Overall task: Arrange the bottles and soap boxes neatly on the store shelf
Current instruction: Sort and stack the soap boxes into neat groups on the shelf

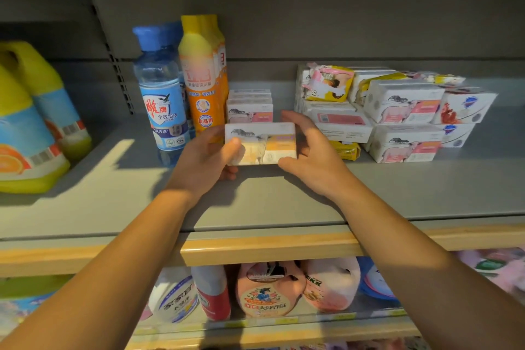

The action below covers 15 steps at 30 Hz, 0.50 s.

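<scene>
Soap box (264, 143) with an orange goat print sits between our two hands, just above the shelf (284, 202), in front of a small stack of pink-print boxes (250, 105). Its long axis runs left to right, parallel to the shelf's front edge, and its printed face is turned toward us. Whether its bottom edge touches the shelf we cannot tell.

Our left hand (207, 162) grips the box's left end, thumb laid across the front face and fingers curled under and behind. Our right hand (309, 150) clasps the right end, fingers curved over the top corner and thumb pressing the lower right corner.

The stack behind shows three pink-print boxes, all lying with long axes left to right. To its left stand a clear blue bottle (163, 94) and an orange bottle (203, 74), both upright, caps up; more bottles of each colour hide behind them, so we cannot count those rows. Two yellow jugs (28, 122) stand upright at the far left.

To the right lies a loose pile of soap boxes (397, 111), some skewed; we count two large pink-print packs facing us, two white packs with a blue crest at the far right, and a yellow wrapped bar (329, 82) tilted on top. The rest overlap too much to count.
</scene>
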Motion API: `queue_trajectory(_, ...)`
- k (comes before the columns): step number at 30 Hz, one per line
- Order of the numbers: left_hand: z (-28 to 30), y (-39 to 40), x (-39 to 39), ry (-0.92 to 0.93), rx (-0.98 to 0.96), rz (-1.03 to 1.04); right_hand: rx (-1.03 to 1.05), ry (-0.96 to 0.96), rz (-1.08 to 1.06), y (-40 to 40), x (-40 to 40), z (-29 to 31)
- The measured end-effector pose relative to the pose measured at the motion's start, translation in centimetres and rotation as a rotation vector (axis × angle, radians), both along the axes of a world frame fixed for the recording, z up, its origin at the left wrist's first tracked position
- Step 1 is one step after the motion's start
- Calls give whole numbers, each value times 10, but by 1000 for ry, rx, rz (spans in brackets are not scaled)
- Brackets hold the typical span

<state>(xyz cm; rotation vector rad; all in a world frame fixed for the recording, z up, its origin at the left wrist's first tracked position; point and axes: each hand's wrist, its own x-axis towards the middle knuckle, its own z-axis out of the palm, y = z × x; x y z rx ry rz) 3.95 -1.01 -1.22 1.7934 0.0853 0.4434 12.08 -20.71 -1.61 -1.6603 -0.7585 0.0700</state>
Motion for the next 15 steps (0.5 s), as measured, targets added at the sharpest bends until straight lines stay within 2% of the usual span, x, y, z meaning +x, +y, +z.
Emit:
queue_trajectory(3, -2, 1, 3, -22, 130, 42, -104, -151, -70, 5, -1, -2)
queue_trajectory(6, 1, 2, 1, -117, 340, 93, -135, -210, -111, 5, 0, -3)
queue_trajectory(12, 0, -8, -5, -312, 433, 195, -258, -391, -304, 4, 0, -1)
queue_trajectory(15, 0, -12, -7, -397, 551, 236, -272, -421, -352, 3, 0, 0)
